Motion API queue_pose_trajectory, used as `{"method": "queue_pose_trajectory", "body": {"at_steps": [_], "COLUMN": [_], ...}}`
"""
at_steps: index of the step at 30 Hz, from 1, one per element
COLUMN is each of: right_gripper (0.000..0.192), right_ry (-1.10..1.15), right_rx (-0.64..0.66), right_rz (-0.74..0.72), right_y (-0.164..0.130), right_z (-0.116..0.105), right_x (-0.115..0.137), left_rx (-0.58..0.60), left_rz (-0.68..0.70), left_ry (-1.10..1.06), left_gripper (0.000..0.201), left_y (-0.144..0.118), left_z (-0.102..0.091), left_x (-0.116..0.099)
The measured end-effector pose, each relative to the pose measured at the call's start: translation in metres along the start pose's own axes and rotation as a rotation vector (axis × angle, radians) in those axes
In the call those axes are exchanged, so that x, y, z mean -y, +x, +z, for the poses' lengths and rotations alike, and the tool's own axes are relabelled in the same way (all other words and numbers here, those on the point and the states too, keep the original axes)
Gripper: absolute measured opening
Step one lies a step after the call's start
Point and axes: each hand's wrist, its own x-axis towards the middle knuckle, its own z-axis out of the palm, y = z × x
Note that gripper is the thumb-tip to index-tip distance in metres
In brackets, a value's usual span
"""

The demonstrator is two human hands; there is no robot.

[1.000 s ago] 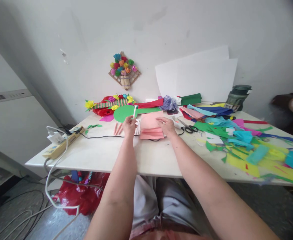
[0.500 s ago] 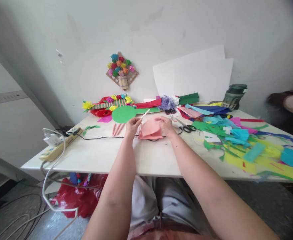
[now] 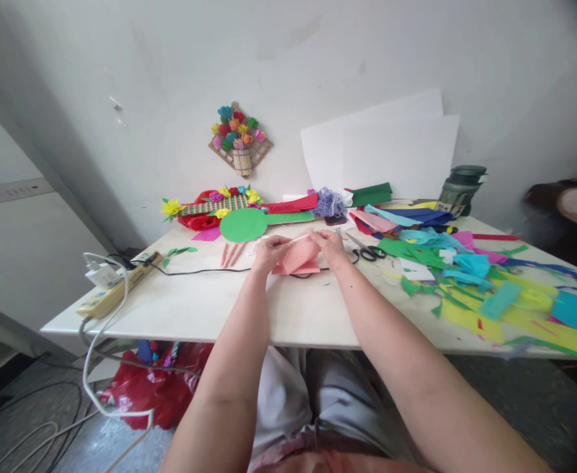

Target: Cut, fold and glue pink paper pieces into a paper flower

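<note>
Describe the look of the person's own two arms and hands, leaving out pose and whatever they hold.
Both arms are bare from above the elbow down: no sleeves reach into view. The left hand and right hand wear no gloves, and no watch, bracelet or ring can be made out at this size. The forearms look full and rounded.
</note>
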Motion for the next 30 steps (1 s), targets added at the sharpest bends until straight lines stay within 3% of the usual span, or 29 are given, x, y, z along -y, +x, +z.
{"method": "queue_pose_trajectory", "body": {"at_steps": [3, 6, 10, 12, 16, 20, 24, 30], "right_gripper": [0.031, 0.032, 0.035, 0.035, 0.034, 0.036, 0.035, 0.030], "right_ry": [0.017, 0.078, 0.179, 0.233, 0.247, 0.220, 0.191, 0.215], "right_rx": [-0.027, -0.055, -0.106, -0.123, -0.132, -0.108, -0.083, -0.046], "right_rz": [0.008, 0.018, 0.041, 0.058, 0.080, 0.073, 0.049, 0.066], "right_y": [0.002, 0.004, 0.006, 0.007, 0.007, 0.007, 0.008, 0.004], "right_z": [-0.001, -0.002, -0.003, -0.003, -0.003, -0.004, -0.004, -0.002], "right_x": [-0.002, -0.003, -0.003, -0.003, -0.003, -0.004, -0.004, -0.001], "left_rx": [-0.033, -0.168, -0.249, -0.221, -0.026, 0.100, 0.147, 0.122], "left_rz": [-0.010, -0.018, -0.199, -0.300, -0.418, -0.372, -0.299, -0.245], "left_ry": [-0.029, -0.167, -0.477, -0.583, -0.666, -0.738, -0.718, -0.682], "left_gripper": [0.017, 0.035, 0.049, 0.048, 0.034, 0.018, 0.019, 0.023], "left_y": [0.000, 0.003, 0.009, 0.011, 0.007, 0.001, -0.001, 0.000], "left_z": [0.002, 0.001, -0.002, -0.002, 0.000, -0.002, -0.002, 0.000], "left_x": [0.000, 0.003, 0.008, 0.010, 0.006, 0.000, 0.001, 0.009]}}
